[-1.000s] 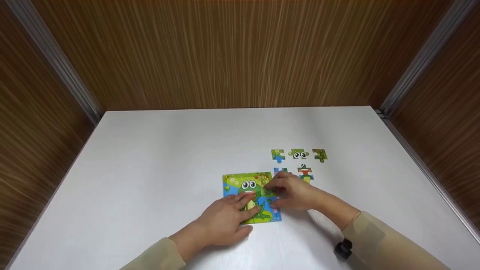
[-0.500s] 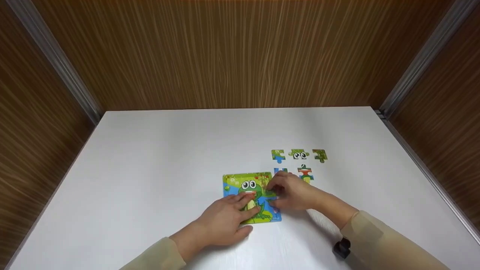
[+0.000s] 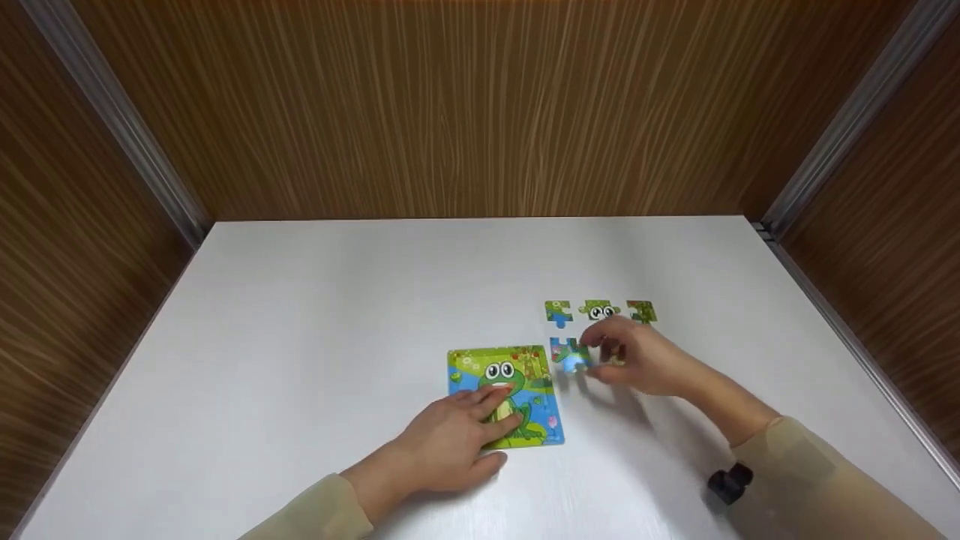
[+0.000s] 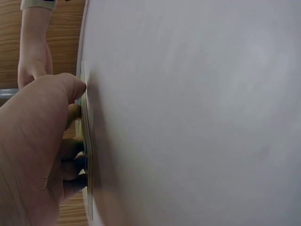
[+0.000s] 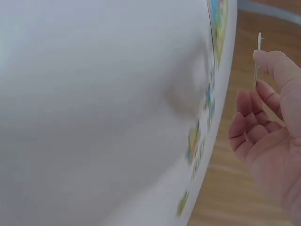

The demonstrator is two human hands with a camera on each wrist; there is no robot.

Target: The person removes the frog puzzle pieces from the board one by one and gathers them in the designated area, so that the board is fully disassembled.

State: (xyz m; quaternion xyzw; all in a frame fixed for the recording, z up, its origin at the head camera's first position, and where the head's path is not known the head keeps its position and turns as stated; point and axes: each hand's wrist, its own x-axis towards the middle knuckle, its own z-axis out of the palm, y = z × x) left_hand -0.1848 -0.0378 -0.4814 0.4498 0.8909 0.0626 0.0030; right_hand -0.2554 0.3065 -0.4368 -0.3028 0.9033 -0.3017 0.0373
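Note:
A square frog puzzle (image 3: 536, 405) in green and blue lies flat on the white table. My left hand (image 3: 450, 442) rests on its lower left part, fingers spread over the frog's body; in the left wrist view, the fingers (image 4: 73, 146) meet the board at its edge. My right hand (image 3: 637, 356) is up and to the right of the board. Between thumb and forefinger it pinches a blue-green puzzle piece (image 3: 577, 359), which appears edge-on as a thin piece (image 5: 257, 61) in the right wrist view. The other right fingers are loosely bent.
Beyond the right hand lie a green-blue corner piece (image 3: 558, 312), an eyes piece (image 3: 599, 310) and a green-brown piece (image 3: 643, 310). Another blue piece (image 3: 556, 349) sits beside the held one. A red-and-yellow piece (image 5: 193, 141) is largely hidden by the right hand in the head view.
My right hand has left the puzzle's right side and moved up and right, now carrying a puzzle piece above the table. The board's right part is uncovered. My left hand stays in place.

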